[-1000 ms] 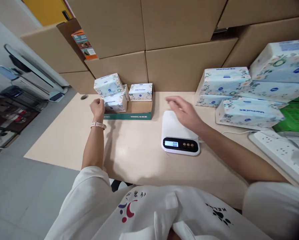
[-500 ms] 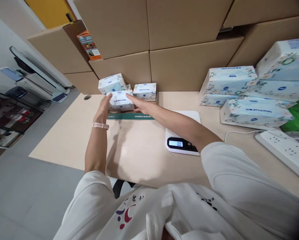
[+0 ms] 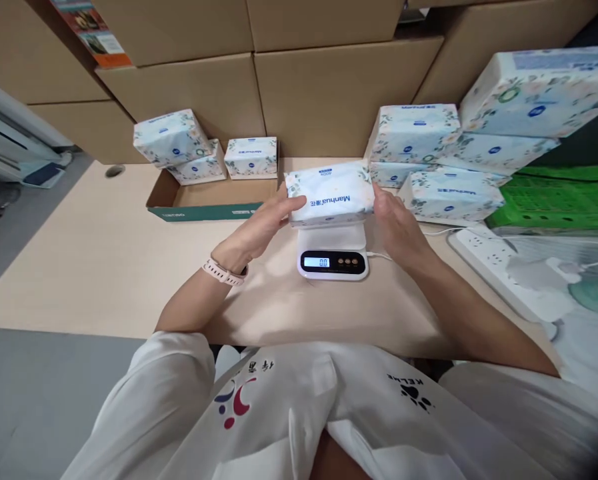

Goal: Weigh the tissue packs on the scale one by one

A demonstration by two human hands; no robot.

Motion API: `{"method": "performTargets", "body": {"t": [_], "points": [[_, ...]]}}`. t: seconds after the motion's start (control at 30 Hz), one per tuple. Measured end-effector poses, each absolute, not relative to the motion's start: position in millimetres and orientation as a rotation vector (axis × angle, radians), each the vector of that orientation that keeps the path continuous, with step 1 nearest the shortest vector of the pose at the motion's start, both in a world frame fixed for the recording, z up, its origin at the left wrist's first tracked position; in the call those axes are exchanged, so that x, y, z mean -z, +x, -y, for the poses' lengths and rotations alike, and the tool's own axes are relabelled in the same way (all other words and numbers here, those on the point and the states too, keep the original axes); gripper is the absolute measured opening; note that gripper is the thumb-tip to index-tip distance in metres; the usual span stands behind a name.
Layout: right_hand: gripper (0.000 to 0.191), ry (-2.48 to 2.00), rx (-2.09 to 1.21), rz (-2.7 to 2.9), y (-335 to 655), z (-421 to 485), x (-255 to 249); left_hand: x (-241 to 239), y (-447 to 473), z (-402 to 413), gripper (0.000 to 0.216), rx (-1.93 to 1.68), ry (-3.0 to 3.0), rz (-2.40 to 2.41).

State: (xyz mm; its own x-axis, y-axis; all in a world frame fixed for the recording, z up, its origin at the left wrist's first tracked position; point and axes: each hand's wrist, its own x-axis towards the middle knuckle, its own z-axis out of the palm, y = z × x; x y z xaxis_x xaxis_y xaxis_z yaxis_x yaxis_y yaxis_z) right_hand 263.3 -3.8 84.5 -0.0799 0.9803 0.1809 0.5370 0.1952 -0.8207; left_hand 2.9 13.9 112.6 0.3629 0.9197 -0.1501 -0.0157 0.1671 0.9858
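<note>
Between my two hands is a tissue pack (image 3: 331, 192), white and pale blue with printed leaves and "Manhua" lettering. My left hand (image 3: 271, 217) grips its left end, thumb on the front face. At the right end, the fingers of my right hand (image 3: 396, 220) press against it. The pack is over a white kitchen scale (image 3: 333, 270) and hides the back of its platform; the display reads 0.0. I cannot tell whether the pack touches the scale. Left of it is a shallow green-sided cardboard tray (image 3: 199, 212) holding several tissue packs (image 3: 251, 159) along its back.
Several tissue packs (image 3: 451, 195) are stacked at the right, beside a green plastic basket (image 3: 553, 200). A white power strip (image 3: 509, 267) with cables lies in front of them. Large cardboard boxes (image 3: 323, 100) form a wall along the table's back. The table (image 3: 103, 267) ends at the left.
Both hands have carried the tissue pack from the green-sided tray rightward to over the scale. The view has shifted right, and the tray's front part now shows bare cardboard.
</note>
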Motion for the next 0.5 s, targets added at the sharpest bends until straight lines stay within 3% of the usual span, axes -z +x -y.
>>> {"method": "performTargets", "body": {"t": [0.27,0.5], "points": [[0.088,-1.428,-0.930,1.510,280.3,8.5,-34.4,-86.7,14.6,-16.8,0.057,-0.828,1.126,-1.073],[0.073,-1.321,-0.626,1.303,289.5,27.1,-3.4,-30.3,5.4,-5.1,0.074,-1.172,0.858,-1.227]]}}
